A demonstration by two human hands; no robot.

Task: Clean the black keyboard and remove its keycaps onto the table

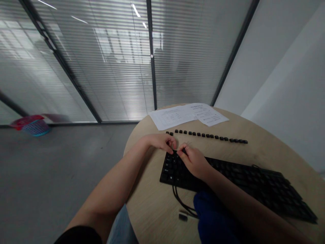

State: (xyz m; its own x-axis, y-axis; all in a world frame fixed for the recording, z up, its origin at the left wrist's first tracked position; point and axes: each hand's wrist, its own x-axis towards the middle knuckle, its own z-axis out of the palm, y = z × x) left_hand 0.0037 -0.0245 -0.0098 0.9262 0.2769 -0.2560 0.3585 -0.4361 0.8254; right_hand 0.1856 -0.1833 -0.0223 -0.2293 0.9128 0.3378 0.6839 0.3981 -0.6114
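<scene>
A black keyboard lies on the round wooden table, reaching from the middle to the lower right. My left hand is at its upper left corner, fingers curled, fingertips at the keyboard's far edge. Close beside it, my right hand is over the same end with thumb and forefinger pinched together; a thin, wire-like thing shows faintly at the fingertips, too small to name. Beyond both hands runs a row of several loose black keycaps; the leftmost ones sit right by my left hand.
Printed paper sheets lie at the far side of the table. A black cable with a plug lies before the keyboard. Blue cloth is under my right forearm. A red and blue basket stands on the floor at left.
</scene>
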